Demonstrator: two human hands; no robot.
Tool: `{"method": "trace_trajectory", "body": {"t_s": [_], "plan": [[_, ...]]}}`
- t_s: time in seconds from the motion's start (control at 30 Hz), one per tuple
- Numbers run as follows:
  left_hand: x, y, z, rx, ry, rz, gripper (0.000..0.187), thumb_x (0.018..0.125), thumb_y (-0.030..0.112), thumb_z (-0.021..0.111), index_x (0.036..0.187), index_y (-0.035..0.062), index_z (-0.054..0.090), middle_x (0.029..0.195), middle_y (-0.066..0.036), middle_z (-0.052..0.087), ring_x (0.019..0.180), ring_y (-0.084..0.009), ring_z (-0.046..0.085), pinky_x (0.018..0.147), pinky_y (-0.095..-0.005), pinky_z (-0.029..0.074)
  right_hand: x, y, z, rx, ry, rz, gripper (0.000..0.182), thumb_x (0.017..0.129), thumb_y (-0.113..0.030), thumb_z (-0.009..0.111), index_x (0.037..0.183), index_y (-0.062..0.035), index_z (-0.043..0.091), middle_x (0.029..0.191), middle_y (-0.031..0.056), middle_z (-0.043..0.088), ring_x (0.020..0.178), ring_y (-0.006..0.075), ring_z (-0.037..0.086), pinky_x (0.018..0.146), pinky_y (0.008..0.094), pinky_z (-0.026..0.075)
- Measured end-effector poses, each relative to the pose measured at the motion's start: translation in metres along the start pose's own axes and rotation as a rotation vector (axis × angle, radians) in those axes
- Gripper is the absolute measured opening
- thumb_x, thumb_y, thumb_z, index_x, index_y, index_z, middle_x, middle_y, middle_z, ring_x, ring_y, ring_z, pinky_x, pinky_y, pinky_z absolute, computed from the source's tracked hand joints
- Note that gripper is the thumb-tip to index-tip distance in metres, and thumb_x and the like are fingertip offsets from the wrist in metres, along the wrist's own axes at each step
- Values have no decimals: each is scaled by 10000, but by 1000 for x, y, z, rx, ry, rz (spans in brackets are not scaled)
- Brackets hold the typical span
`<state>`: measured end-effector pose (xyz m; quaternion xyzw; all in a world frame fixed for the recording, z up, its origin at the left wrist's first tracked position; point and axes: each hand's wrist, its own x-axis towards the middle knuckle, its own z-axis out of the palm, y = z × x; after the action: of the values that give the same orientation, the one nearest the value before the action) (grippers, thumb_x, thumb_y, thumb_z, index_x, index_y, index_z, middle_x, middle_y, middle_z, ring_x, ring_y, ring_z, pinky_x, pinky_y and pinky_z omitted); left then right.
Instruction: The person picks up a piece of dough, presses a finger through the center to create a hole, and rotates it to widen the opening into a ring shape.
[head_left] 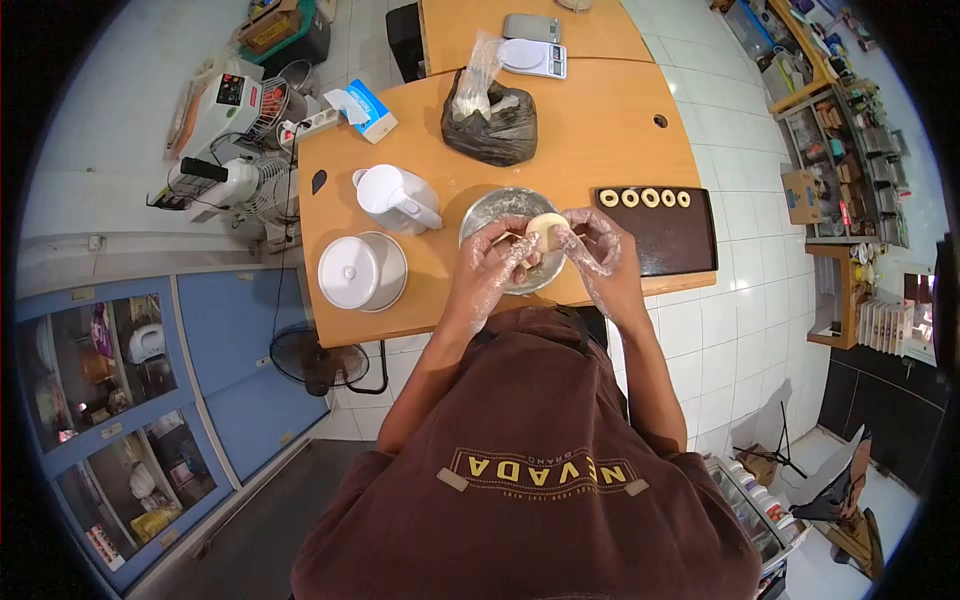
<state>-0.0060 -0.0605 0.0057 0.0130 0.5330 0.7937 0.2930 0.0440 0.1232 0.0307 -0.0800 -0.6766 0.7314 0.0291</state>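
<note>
Both my floury hands meet over a metal bowl near the table's front edge. Between them is a pale, flattened round of dough. My left hand grips it from the left side, fingers bent. From the right, my right hand pinches it with the thumb across its face. What lies in the bowl is mostly hidden by my hands. To the right, a dark baking tray carries a row of several ring-shaped dough pieces along its far edge.
A white pitcher and a white lidded tub stand at the left. Further back are a tissue box, a black plastic bag and a white digital scale. A floor fan stands beside the wooden table.
</note>
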Motion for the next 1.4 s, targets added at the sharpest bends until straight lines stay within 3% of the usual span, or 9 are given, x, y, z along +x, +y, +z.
{"method": "trace_trajectory", "body": {"t_s": [0.27, 0.5, 0.57, 0.87, 0.97, 1.17, 1.27, 1.4], "plan": [[1, 3, 1, 3, 18, 40, 304, 973, 103, 709, 1235, -20, 617, 1044, -43, 682, 859, -75, 640, 618, -221, 460, -2, 0, 6, 77, 7, 49, 176, 992, -89, 702, 1116, 32, 668, 1025, 38, 676, 982, 107, 616, 897, 286, 499], [-1, 6, 3, 190, 16, 119, 313, 974, 118, 719, 1229, -31, 613, 1082, -57, 670, 947, -89, 639, 726, -232, 532, 1, 8, 2, -54, -47, 79, 166, 980, -74, 711, 1108, 22, 666, 1050, 48, 675, 984, 110, 619, 909, 292, 509], [1, 8, 2, 257, 13, 139, 293, 977, 126, 719, 1204, -33, 627, 1076, -58, 669, 943, -90, 635, 752, -225, 540, 3, 13, 2, -100, -62, 5, 211, 957, -95, 738, 1110, 27, 657, 1007, 66, 684, 937, 104, 625, 863, 291, 523], [3, 7, -3, 124, -5, 51, 244, 977, 138, 720, 1150, -22, 657, 1003, -18, 669, 770, -30, 552, 623, -208, 433, 5, 12, 0, -68, -63, -5, 241, 963, -123, 738, 1124, 32, 648, 980, 61, 674, 913, 103, 620, 817, 290, 525], [0, 14, -2, 258, -63, 40, 253, 973, 139, 721, 1158, -19, 654, 1012, -22, 668, 770, -30, 555, 620, -203, 427, 3, 11, 5, -17, -31, 10, 269, 973, -149, 736, 1148, 35, 646, 992, 58, 675, 914, 101, 620, 812, 288, 524], [-2, 11, 0, 187, -40, 161, 247, 962, 117, 723, 1157, -17, 652, 1034, -33, 652, 919, -66, 605, 753, -223, 513, 0, 11, 2, -88, -59, 40, 220, 978, -125, 732, 1136, 9, 654, 1030, 38, 670, 956, 102, 619, 868, 290, 513], [-1, 14, -1, 325, -37, 101, 221, 964, 103, 716, 1136, -22, 655, 1041, -34, 649, 968, -81, 606, 809, -236, 529, 2, 8, -1, -192, -103, 31, 217, 974, -116, 733, 1129, 14, 655, 1011, 40, 671, 948, 97, 614, 856, 288, 514], [-3, 14, -5, 311, -42, 77, 194, 972, 92, 707, 1118, -25, 658, 1028, -32, 652, 916, -73, 613, 784, -223, 526, 1, -3, -1, -261, -139, -26, 196, 973, -98, 725, 1111, 23, 657, 1001, 41, 667, 933, 94, 607, 839, 287, 516]]}}
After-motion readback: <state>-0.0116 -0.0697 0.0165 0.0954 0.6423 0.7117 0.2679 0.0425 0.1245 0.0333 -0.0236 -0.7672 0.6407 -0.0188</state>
